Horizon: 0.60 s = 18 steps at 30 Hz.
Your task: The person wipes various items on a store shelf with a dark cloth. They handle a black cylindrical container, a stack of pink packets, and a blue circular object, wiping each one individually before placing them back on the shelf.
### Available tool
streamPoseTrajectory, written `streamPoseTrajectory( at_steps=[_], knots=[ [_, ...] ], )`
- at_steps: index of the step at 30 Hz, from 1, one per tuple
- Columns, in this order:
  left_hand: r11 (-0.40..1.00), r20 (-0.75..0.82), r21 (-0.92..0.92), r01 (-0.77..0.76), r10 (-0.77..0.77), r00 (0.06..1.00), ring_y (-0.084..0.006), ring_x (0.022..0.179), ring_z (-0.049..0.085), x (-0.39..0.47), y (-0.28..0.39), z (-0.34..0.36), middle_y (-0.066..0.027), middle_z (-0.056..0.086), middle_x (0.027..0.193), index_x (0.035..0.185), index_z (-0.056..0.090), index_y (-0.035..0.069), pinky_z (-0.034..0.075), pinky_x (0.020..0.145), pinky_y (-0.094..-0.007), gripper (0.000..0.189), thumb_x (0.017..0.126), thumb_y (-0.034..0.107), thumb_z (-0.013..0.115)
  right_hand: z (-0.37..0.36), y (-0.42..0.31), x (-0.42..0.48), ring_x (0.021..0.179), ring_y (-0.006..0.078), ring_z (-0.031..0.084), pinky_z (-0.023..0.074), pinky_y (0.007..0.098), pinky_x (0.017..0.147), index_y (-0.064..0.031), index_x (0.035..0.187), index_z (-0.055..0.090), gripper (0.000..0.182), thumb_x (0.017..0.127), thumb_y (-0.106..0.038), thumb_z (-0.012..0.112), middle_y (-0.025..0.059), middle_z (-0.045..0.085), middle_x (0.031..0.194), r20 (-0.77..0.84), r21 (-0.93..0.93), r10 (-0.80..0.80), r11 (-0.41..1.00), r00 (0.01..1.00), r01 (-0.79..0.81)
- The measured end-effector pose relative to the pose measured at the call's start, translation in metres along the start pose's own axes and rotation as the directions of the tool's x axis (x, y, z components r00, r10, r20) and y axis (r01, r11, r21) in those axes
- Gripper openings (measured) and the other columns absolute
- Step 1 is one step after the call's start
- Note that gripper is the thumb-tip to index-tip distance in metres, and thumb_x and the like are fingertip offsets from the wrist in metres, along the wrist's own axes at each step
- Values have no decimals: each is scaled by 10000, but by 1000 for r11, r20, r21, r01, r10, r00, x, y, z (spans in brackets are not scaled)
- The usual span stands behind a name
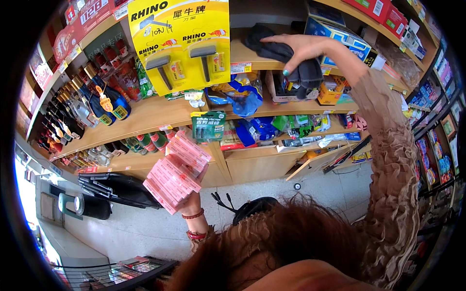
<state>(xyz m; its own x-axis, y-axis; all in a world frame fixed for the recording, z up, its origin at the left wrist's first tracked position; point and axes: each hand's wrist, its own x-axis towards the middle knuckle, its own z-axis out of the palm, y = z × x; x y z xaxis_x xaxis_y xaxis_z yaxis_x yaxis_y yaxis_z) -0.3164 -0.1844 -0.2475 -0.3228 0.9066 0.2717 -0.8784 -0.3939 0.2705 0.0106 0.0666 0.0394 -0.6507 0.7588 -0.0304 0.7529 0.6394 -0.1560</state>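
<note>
Low on the left, my left hand (191, 204) grips a bundle of pink boxes (174, 174), several of them stacked side by side under what looks like clear wrap. At the upper right my right hand (304, 47) lies on a dark grey cloth (273, 45), fingers stretched over it and thumb pointing down. The cloth rests on a wooden shelf (240, 54), and one end hangs over the front edge. Left of the cloth, a yellow card of razors (180, 40) hangs in front of the shelving.
Blue glass bottles (118, 105) stand on the left shelf. Blue boxes (338, 36) sit right beside my right wrist. Below are bagged goods (236, 96), a green razor-blade pack (208, 127) and an ajar cabinet door (313, 163). A folded black item (116, 189) leans at lower left.
</note>
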Motion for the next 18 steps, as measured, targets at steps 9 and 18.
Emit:
streamPoseTrajectory(
  at_steps=[9,18],
  knots=[
    [977,-175,-211,-5,-33,984,-365,1375,77,14,-3,27,-107,180,1494,1416,243,117,-7,1054,-672,696,873,503,445,10,-27,-75,1172,315,458,374,349,1011,-164,1228,532,749,548,150,519,112,495,1220,-108,108,-293,946,950,305],
    [972,-83,-211,102,-122,989,-347,1381,62,23,1,32,-99,179,1497,1412,262,121,-22,1055,-665,672,875,470,465,66,-10,-220,1276,343,363,309,370,1054,-23,1289,424,714,596,145,471,209,425,1321,-121,129,211,972,970,-196]
  ],
)
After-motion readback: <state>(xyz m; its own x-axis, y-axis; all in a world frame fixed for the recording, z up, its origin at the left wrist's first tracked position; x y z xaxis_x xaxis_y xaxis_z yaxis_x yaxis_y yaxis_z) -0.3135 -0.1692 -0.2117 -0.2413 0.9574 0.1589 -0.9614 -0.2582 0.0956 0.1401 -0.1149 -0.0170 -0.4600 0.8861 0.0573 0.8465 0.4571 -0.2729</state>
